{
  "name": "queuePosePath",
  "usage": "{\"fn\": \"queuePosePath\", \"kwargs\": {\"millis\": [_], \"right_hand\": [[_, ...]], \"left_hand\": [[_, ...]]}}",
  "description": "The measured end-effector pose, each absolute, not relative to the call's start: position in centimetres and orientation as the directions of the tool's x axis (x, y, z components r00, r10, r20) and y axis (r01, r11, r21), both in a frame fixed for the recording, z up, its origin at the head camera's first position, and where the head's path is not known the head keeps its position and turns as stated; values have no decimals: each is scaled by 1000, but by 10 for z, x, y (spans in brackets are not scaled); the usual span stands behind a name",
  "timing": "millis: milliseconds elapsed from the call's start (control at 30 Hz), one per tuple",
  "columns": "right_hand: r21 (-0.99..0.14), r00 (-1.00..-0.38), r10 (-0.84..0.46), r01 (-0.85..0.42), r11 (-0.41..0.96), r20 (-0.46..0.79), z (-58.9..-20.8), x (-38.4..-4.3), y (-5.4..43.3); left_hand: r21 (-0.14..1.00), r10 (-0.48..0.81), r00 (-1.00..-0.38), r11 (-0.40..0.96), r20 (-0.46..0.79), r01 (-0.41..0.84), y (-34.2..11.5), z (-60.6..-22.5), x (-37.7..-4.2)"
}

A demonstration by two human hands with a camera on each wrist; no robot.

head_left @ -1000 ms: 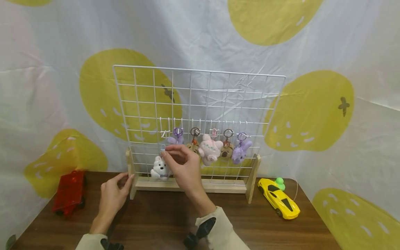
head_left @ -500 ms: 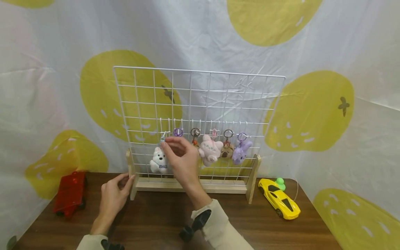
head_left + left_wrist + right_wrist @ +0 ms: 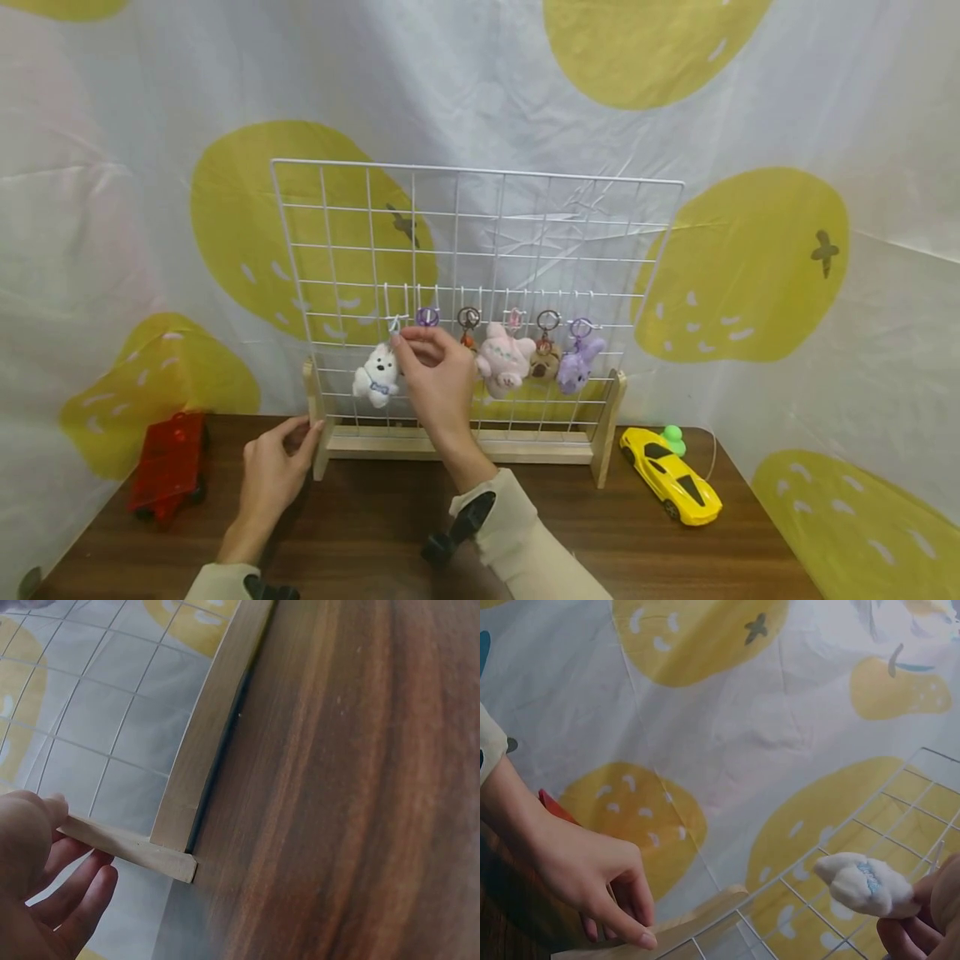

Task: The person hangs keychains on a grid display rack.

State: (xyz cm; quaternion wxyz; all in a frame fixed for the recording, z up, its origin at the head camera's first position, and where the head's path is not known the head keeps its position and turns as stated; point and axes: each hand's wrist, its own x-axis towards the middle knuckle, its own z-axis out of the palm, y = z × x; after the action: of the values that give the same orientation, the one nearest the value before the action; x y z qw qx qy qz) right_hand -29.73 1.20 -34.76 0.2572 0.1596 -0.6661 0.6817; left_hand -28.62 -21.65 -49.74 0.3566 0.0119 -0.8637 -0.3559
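Observation:
My right hand (image 3: 441,383) pinches the top of a white plush dog keychain (image 3: 377,377) with thumb and fingertips, just below the leftmost hook (image 3: 395,320) of a white wire grid rack (image 3: 480,172). The dog, with a blue bow, hangs tilted; whether its ring is over the hook is hard to tell. In the right wrist view the white plush (image 3: 862,883) juts out from the fingertips. My left hand (image 3: 272,471) holds the rack's left wooden upright (image 3: 316,425); the left wrist view shows thumb and fingers on either side of this wooden piece (image 3: 139,847).
Further right on the rack hang a pink plush (image 3: 506,360), a brown plush (image 3: 545,364) and a purple plush (image 3: 576,367). Others are partly behind my right hand. A red toy vehicle (image 3: 171,462) lies left, a yellow toy car (image 3: 670,477) right, beside a green object (image 3: 672,440).
My right hand has raised the white dog keychain from near the rack's base up to the leftmost hook, and the dog now tilts left. The left hand stays on the upright.

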Motion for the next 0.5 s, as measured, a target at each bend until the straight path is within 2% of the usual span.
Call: {"fn": "queuePosePath", "kwargs": {"millis": [233,500], "right_hand": [[-824,-810,158,-561,73,565,-345,-303,9],[-785,-770,167,-583,210,616,-343,-309,8]], "left_hand": [[629,-282,-749,745,600,223,-216,-497,-286],[630,-279,-750,742,600,228,-216,-497,-285]]}}
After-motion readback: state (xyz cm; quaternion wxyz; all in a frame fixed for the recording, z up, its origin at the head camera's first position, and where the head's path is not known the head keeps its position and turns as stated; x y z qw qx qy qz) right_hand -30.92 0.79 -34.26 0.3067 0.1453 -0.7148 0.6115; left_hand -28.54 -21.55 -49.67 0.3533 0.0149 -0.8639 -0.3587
